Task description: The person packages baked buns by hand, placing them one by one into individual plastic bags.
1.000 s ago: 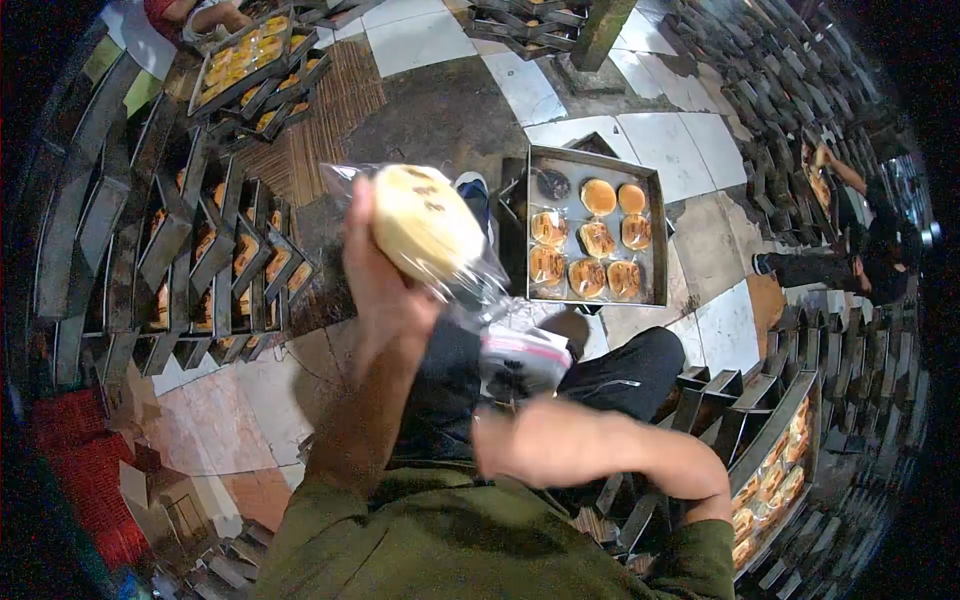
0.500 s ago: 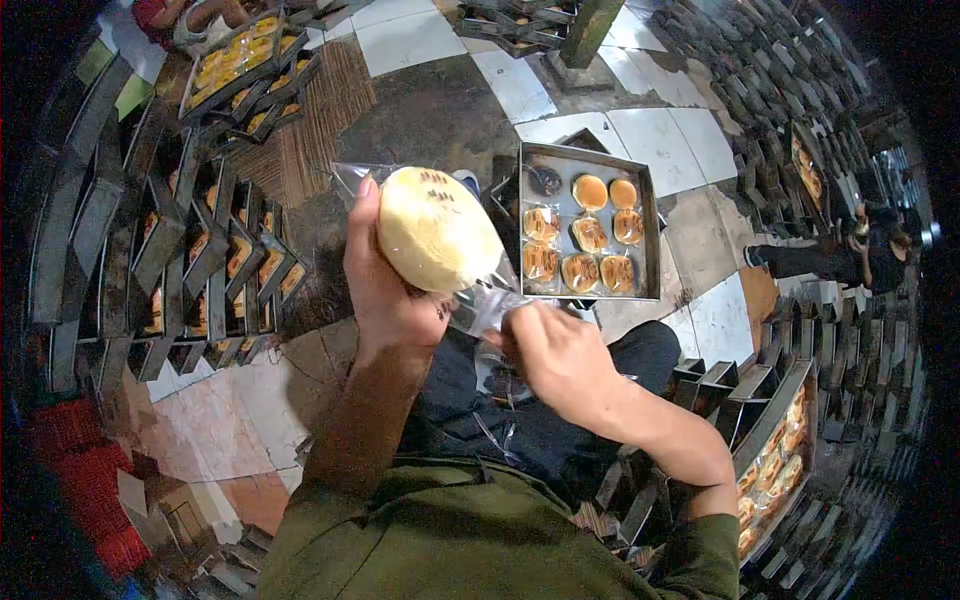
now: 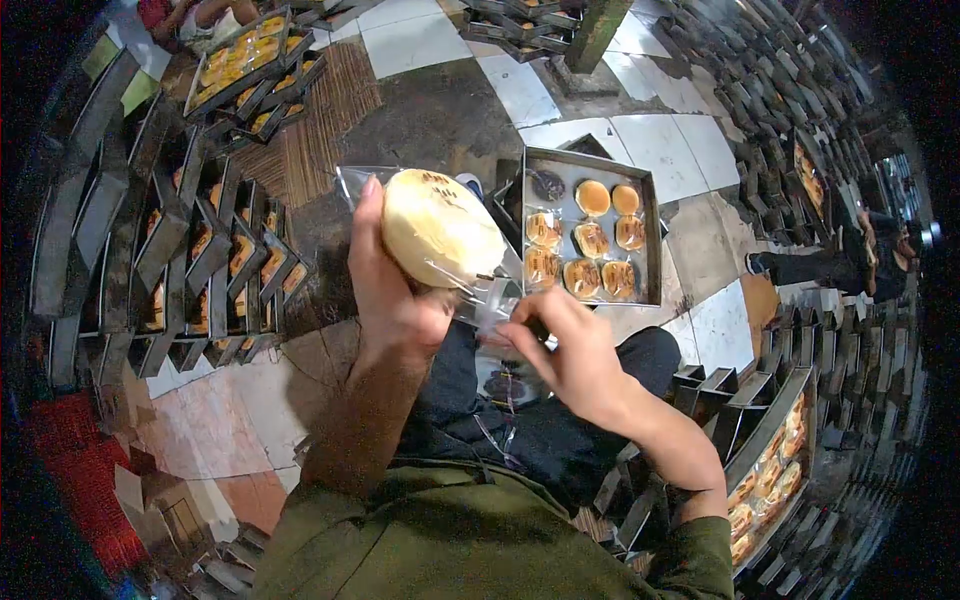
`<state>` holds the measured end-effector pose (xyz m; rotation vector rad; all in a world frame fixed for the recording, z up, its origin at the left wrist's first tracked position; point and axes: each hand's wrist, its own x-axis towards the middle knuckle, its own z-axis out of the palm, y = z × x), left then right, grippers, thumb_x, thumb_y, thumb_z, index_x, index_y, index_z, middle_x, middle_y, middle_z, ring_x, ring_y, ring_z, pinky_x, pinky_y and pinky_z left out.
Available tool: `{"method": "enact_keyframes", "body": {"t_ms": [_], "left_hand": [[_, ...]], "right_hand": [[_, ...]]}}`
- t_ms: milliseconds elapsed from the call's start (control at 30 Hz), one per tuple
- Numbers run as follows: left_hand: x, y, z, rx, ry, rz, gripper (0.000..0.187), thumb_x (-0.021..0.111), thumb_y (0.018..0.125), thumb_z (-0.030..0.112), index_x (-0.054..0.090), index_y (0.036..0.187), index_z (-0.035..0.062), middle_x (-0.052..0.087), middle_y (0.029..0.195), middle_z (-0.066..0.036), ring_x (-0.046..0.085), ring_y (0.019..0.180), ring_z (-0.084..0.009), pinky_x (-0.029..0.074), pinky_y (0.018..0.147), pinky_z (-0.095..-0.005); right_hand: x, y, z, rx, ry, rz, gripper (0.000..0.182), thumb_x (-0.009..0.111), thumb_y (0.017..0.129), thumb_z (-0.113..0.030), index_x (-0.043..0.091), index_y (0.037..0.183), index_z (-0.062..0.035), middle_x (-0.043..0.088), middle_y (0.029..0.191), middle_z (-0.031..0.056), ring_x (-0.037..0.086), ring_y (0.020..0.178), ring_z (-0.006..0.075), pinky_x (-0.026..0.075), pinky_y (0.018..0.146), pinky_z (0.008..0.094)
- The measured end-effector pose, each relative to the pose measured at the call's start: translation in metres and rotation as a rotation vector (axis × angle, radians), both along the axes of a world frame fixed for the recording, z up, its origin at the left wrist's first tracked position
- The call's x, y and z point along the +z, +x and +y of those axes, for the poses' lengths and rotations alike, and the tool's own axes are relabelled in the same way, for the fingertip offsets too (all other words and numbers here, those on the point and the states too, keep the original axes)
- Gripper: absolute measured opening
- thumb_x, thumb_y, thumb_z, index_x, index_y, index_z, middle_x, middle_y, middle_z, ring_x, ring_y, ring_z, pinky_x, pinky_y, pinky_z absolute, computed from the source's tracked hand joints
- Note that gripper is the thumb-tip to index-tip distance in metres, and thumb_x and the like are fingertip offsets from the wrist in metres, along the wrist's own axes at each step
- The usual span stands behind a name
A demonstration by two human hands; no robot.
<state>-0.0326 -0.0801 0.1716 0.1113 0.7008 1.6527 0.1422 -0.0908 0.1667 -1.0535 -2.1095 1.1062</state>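
Observation:
A round pale bun [image 3: 440,230] with small brown marks on top sits inside a clear plastic bag [image 3: 357,183]. My left hand [image 3: 388,285] is closed around the bagged bun from the left, thumb up along its side. At the lower right of the bun, my right hand [image 3: 580,355] pinches the gathered neck of the bag [image 3: 492,308] between thumb and fingers. Whether a tie is in that pinch I cannot make out. Beyond the hands, a metal tray [image 3: 656,235] holds several buns [image 3: 590,238], some glossy in clear wrapping.
Thin shiny strips [image 3: 508,400] lie on my lap. Stacked metal trays with buns [image 3: 215,255] stand at left, and another bun tray [image 3: 775,470] is at lower right. Red crates [image 3: 80,480] sit at lower left. A person [image 3: 870,250] stands at far right.
My right hand has rolled from a fist-like grip to a pinch with thumb and fingers showing at the bag's neck. The bun has tilted slightly in my left hand.

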Motion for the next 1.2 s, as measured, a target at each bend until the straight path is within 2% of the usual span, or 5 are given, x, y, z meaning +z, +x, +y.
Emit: {"method": "enact_keyframes", "body": {"t_ms": [100, 267, 467, 867, 1200], "left_hand": [[-0.015, -0.001, 0.005, -0.024, -0.003, -0.032, 0.047, 0.052, 0.083, 0.048, 0.055, 0.108, 0.0087, 0.063, 0.099, -0.007, 0.062, 0.089, -0.0214, 0.052, 0.079, -0.0387], [-0.029, -0.014, 0.010, 0.070, -0.002, 0.273, 0.044, 0.051, 0.083, 0.050, 0.057, 0.105, 0.0127, 0.064, 0.098, -0.005, 0.063, 0.089, -0.0214, 0.053, 0.075, -0.0389], [-0.033, -0.004, 0.009, 0.087, -0.155, 0.008, 0.048, 0.049, 0.083, 0.052, 0.056, 0.109, 0.0119, 0.063, 0.101, -0.007, 0.062, 0.092, -0.0244, 0.053, 0.075, -0.0403], [-0.043, -0.017, 0.011, 0.053, -0.161, -0.104, 0.047, 0.050, 0.082, 0.052, 0.057, 0.105, 0.0114, 0.063, 0.100, -0.006, 0.063, 0.090, -0.0232, 0.054, 0.070, -0.0407], [-0.013, -0.003, 0.000, 0.050, -0.020, -0.052, 0.053, 0.049, 0.084, 0.051, 0.054, 0.111, 0.0061, 0.062, 0.101, -0.010, 0.062, 0.091, -0.0242, 0.052, 0.077, -0.0389]], "right_hand": [[-0.003, -0.007, -0.006, 0.101, 0.487, -0.412, 0.017, 0.054, 0.081, -0.015, 0.046, 0.080, -0.0009, 0.052, 0.068, 0.0120, 0.057, 0.059, 0.0293, 0.048, 0.051, 0.0367], [0.043, 0.016, -0.034, 1.546, -0.508, 0.010, 0.013, 0.050, 0.081, -0.014, 0.050, 0.081, -0.0011, 0.048, 0.053, 0.0163, 0.056, 0.059, 0.0334, 0.045, 0.051, 0.0427], [0.019, 0.018, 0.006, -0.072, 0.238, -0.149, 0.024, 0.072, 0.071, -0.021, 0.064, 0.092, -0.0105, 0.047, 0.079, 0.0107, 0.046, 0.076, 0.0262, 0.039, 0.064, 0.0351], [0.005, 0.000, -0.020, 0.903, 0.024, 0.143, 0.018, 0.063, 0.080, -0.014, 0.049, 0.076, -0.0035, 0.039, 0.077, 0.0106, 0.042, 0.075, 0.0278, 0.035, 0.066, 0.0390], [0.025, 0.007, 0.004, 0.080, 0.525, -0.246, 0.021, 0.071, 0.070, -0.021, 0.058, 0.076, -0.0065, 0.044, 0.078, 0.0080, 0.044, 0.072, 0.0249, 0.037, 0.059, 0.0350]]}}
